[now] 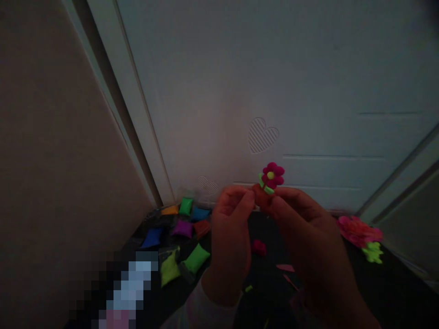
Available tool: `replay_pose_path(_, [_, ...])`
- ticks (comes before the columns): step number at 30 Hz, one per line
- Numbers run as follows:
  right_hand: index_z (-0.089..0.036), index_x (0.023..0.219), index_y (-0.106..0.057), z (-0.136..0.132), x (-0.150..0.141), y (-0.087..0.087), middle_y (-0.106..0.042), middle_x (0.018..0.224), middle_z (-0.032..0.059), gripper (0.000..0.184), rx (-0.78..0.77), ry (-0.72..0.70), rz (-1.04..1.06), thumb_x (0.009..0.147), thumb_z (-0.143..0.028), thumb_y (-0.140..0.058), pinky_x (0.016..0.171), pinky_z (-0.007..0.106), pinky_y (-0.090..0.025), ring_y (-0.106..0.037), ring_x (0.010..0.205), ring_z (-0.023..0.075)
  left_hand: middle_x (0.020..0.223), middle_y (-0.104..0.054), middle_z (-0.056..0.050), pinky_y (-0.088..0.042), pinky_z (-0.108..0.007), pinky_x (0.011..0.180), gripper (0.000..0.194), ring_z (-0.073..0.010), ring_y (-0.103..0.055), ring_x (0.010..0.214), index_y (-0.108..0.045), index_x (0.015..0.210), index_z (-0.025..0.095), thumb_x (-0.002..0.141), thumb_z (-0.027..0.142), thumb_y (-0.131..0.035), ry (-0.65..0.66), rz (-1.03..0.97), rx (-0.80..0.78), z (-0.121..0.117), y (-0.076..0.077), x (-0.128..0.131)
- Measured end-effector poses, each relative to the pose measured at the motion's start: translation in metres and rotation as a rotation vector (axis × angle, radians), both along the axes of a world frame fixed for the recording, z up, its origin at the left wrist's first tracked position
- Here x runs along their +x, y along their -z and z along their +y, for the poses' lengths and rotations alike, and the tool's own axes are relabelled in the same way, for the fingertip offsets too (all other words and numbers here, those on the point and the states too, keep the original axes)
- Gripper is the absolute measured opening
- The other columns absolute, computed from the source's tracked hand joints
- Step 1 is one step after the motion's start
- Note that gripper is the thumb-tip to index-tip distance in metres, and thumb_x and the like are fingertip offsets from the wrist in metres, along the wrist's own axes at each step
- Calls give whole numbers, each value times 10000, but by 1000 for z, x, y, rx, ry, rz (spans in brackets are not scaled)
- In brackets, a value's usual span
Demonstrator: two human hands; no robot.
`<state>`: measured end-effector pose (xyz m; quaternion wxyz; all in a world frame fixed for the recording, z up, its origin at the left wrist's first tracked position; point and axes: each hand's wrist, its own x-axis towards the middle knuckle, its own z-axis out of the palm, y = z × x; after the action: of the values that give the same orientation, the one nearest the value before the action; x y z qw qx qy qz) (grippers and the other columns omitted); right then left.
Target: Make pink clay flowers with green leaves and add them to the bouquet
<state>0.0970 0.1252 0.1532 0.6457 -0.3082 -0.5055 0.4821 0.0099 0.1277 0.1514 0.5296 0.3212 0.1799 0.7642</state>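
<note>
Your left hand and right hand are pinching the orange-brown base from both sides, fingers nearly closed on it; the magenta clay flower is standing upright on top, above the dark worktop.

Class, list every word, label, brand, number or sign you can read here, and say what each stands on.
None can be read.
The flower and coloured packets show no legible lettering.
The pale panel bears hearts and lines, not words.
The pixelated patch at lower left cannot be made out.
</note>
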Motion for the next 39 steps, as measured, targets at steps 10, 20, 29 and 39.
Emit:
replay_pose_path(10, [-252, 830, -646, 2, 2, -2, -687, 903, -4, 91, 115, 144, -69, 740, -265, -637, 813, 303, -510, -641, 866, 154, 955, -689, -10, -443, -246, 815, 161, -135, -606, 893, -676, 900, 218, 749, 221, -620, -169, 467, 26, -1, 3, -9])
replay_pose_path(20, [-217, 856, -646, 6, 3, 0, -697, 863, 15, 136, 69, 81, -42, 741, -289, -634, 750, 278, -530, -655, 789, 146, 771, -702, 26, -466, -198, 684, 99, -93, -618, 704, -689, 802, 217, 715, 218, -643, -56, 399, -14, 5, 6, -15])
replay_pose_path(29, [-228, 827, -624, 7, 6, -1, -698, 803, -20, 101, 51, 53, -45, 732, -252, -646, 705, 243, -536, -660, 752, 120, 1034, -653, -26, -450, -276, 792, 341, -185, -581, 965, -626, 1026, 229, 687, 198, -636, 37, 615, -70, -2, -4, -37])
replay_pose_path(39, [-237, 827, -606, -6, 4, -9, -681, 860, -52, 123, 189, 31, -167, 752, -140, -615, 707, 147, -508, -639, 799, 68, 1014, -645, -26, -484, -250, 724, 481, -171, -617, 890, -568, 1075, 251, 624, 193, -723, -161, 684, -85, -32, -23, -50])
